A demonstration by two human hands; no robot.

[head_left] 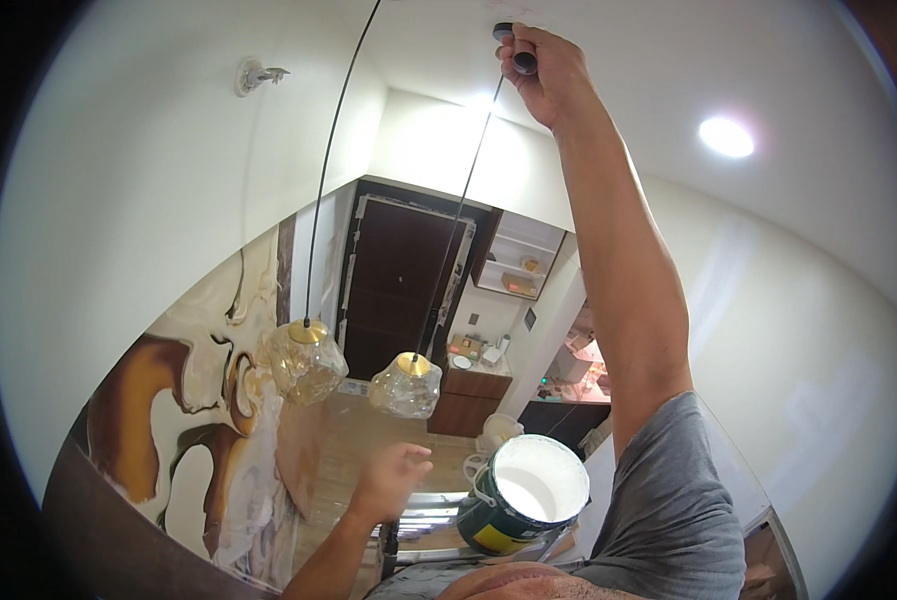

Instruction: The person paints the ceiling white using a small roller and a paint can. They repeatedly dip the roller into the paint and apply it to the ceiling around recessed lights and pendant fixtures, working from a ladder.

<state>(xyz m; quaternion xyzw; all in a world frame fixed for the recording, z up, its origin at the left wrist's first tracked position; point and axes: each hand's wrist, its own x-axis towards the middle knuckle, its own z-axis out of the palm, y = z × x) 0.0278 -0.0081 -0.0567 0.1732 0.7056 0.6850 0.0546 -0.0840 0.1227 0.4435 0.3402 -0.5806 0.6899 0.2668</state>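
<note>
High up at the ceiling, my right hand [554,75] is closed around a dark-handled tool [525,63], whose round butt end faces me; its working end is hidden. Right beside these fingers is a small dark round ceiling fitting [504,31], with a thin black cord running down near it. Two clear wavy glass pendant lamps [309,366] with brass-coloured caps hang on black cords. Below the nearer-to-centre glass pendant [406,388], my left hand [394,482] is raised with its fingers loosely bent and apart, slightly blurred, holding nothing.
A dark green bucket [479,520] with white paste inside stands by a metal ladder [431,518] just before me. To the left are a swirled brown-and-cream wall panel [134,410] and a wall fixture [257,76]. A dark door [394,285] and a cabinet [469,400] stand farther off.
</note>
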